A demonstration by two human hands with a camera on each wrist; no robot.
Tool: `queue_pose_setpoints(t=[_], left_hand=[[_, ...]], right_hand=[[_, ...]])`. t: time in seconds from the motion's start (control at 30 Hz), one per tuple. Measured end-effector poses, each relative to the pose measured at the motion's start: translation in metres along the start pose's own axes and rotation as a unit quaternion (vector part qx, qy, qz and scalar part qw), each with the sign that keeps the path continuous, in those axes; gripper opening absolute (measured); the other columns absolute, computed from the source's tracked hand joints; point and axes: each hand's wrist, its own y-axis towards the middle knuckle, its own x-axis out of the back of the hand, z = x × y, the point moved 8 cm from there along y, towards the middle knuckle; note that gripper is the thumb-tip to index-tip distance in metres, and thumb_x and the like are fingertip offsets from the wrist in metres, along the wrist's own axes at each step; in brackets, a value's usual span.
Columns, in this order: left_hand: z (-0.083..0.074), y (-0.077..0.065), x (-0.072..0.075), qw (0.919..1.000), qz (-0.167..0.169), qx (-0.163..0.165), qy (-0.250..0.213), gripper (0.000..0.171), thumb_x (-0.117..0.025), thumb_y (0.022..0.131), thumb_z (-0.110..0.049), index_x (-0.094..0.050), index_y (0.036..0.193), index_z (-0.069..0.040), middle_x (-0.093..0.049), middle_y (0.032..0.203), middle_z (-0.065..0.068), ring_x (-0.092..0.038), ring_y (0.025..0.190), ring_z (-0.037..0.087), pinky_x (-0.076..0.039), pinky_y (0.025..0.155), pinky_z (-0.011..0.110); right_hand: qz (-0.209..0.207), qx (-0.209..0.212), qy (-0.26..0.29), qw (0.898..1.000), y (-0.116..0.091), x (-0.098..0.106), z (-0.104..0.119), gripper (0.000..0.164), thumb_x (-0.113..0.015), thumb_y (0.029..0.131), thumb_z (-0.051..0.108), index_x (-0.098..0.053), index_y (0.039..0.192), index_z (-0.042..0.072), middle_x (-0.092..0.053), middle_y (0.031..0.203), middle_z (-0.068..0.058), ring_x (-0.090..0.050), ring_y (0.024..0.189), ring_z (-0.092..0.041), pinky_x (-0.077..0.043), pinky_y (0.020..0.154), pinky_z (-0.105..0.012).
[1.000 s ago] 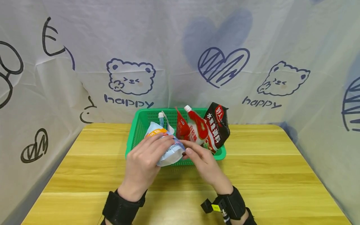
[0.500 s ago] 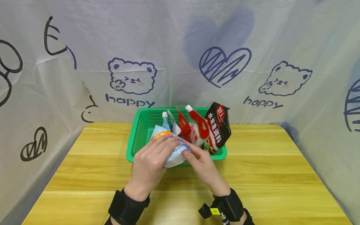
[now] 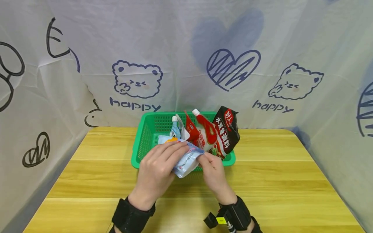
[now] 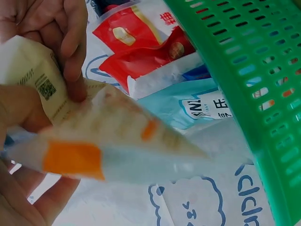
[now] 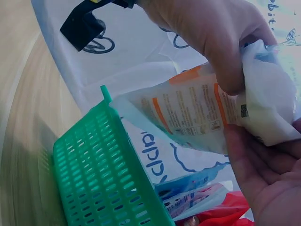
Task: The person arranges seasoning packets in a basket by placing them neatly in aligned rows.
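A light blue and white plastic pouch [image 3: 187, 161] with an orange band lies tilted between both hands, over the front of the green basket [image 3: 136, 150]. My left hand [image 3: 158, 165] grips it from above, fingers bent over its upper side. My right hand [image 3: 213, 168] pinches its right end between thumb and fingers. In the left wrist view the pouch [image 4: 122, 122] tapers toward the basket wall [image 4: 256, 127]. The right wrist view shows printed lines and a small square code on the pouch [image 5: 186, 110], whose one end is folded and rounded.
Inside the basket stand a light blue pouch [image 3: 175, 129] with a white cap, a red packet [image 3: 190, 129], a red and white sugar pouch [image 3: 207, 134] with a white cap, and a black seasoning packet [image 3: 227, 129]. A drawn-on white cloth [image 3: 186, 48] hangs behind the wooden table [image 3: 279, 181].
Both hands have shifted rightward with the pouch, which has turned so its printed lower side shows more. The capped light blue pouch in the basket now appears farther right and less covered.
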Motion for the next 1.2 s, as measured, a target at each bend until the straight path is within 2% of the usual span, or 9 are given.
queue_pose_setpoints(t=[0.2, 0.33, 0.43, 0.5, 0.57, 0.73, 0.87, 1.03, 1.2], left_hand=[[-0.004, 0.001, 0.0, 0.9999, 0.002, -0.008, -0.015, 0.043, -0.083, 0.081, 0.002, -0.076, 0.122, -0.009, -0.074, 0.126, 0.005, -0.07, 0.116, 0.025, -0.056, 0.1, 0.041], [-0.004, 0.001, 0.0, 0.9997, 0.008, -0.003, -0.025, 0.047, -0.081, 0.08, 0.001, -0.073, 0.126, -0.007, -0.071, 0.132, 0.006, -0.067, 0.122, 0.026, -0.054, 0.104, 0.041], [-0.002, 0.001, 0.001, 0.9994, 0.014, 0.005, -0.032, 0.053, -0.077, 0.079, 0.001, -0.07, 0.131, -0.006, -0.067, 0.138, 0.008, -0.063, 0.127, 0.027, -0.051, 0.107, 0.042], [0.0, 0.001, 0.001, 0.9991, 0.018, 0.011, -0.038, 0.058, -0.075, 0.077, 0.002, -0.067, 0.134, -0.006, -0.064, 0.142, 0.009, -0.06, 0.13, 0.028, -0.049, 0.109, 0.043], [0.003, 0.001, 0.001, 0.9985, 0.023, 0.019, -0.046, 0.065, -0.078, 0.075, -0.001, -0.063, 0.138, -0.004, -0.061, 0.146, 0.01, -0.058, 0.133, 0.029, -0.048, 0.111, 0.045], [0.012, -0.002, -0.003, 0.9964, 0.039, 0.055, -0.05, 0.091, -0.094, 0.068, -0.014, -0.051, 0.147, -0.001, -0.05, 0.154, 0.015, -0.051, 0.139, 0.033, -0.045, 0.114, 0.049], [0.023, -0.006, -0.006, 0.9912, 0.043, 0.109, -0.06, 0.107, -0.099, 0.064, -0.018, -0.04, 0.152, 0.003, -0.04, 0.161, 0.02, -0.044, 0.144, 0.037, -0.043, 0.115, 0.052], [0.04, -0.015, -0.012, 0.9642, 0.065, 0.234, -0.108, 0.119, -0.097, 0.069, -0.023, -0.024, 0.16, 0.001, -0.029, 0.165, 0.02, -0.046, 0.142, 0.039, -0.053, 0.102, 0.055], [0.051, -0.025, -0.023, 0.909, 0.126, 0.348, -0.191, 0.112, -0.088, 0.081, -0.025, -0.016, 0.164, -0.007, -0.04, 0.157, 0.017, -0.061, 0.12, 0.033, -0.058, 0.088, 0.05]], right_hand=[[-0.011, 0.014, 0.061, 0.998, -0.001, 0.004, 0.005, 0.036, -0.039, 0.106, 0.0, -0.064, 0.114, -0.026, -0.068, 0.111, -0.038, -0.067, 0.095, -0.004, -0.058, 0.085, -0.022], [-0.016, 0.032, 0.088, 0.995, -0.003, 0.006, 0.011, 0.038, -0.037, 0.107, 0.0, -0.061, 0.114, -0.028, -0.073, 0.094, -0.014, -0.063, 0.084, -0.003, -0.056, 0.077, -0.019], [-0.025, 0.045, 0.091, 0.995, -0.005, 0.009, 0.015, 0.038, -0.037, 0.108, 0.002, -0.062, 0.111, -0.028, -0.065, 0.081, 0.01, -0.056, 0.075, -0.004, -0.052, 0.068, -0.018], [-0.032, 0.049, 0.098, 0.993, -0.006, 0.01, 0.017, 0.039, -0.037, 0.109, 0.003, -0.062, 0.109, -0.027, -0.062, 0.079, 0.012, -0.055, 0.073, -0.004, -0.05, 0.066, -0.019], [-0.043, 0.05, 0.114, 0.991, -0.007, 0.013, 0.018, 0.039, -0.038, 0.11, 0.005, -0.068, 0.105, -0.019, -0.068, 0.084, 0.01, -0.058, 0.075, -0.006, -0.052, 0.067, -0.02], [-0.045, 0.034, 0.163, 0.985, -0.008, 0.017, 0.02, 0.038, -0.039, 0.113, 0.018, -0.076, 0.109, 0.018, -0.071, 0.096, 0.005, -0.062, 0.085, -0.009, -0.055, 0.076, -0.022], [-0.037, 0.029, 0.18, 0.983, -0.01, 0.018, 0.024, 0.037, -0.038, 0.114, 0.025, -0.076, 0.113, 0.024, -0.072, 0.102, 0.004, -0.062, 0.092, -0.01, -0.056, 0.081, -0.024], [-0.032, 0.055, 0.192, 0.979, -0.01, 0.019, 0.032, 0.041, -0.036, 0.115, 0.023, -0.077, 0.114, 0.024, -0.072, 0.102, 0.004, -0.062, 0.092, -0.01, -0.055, 0.083, -0.025], [-0.021, 0.073, 0.21, 0.975, -0.009, 0.019, 0.034, 0.043, -0.035, 0.115, 0.019, -0.077, 0.113, 0.023, -0.07, 0.099, 0.006, -0.062, 0.091, -0.009, -0.054, 0.082, -0.024]])
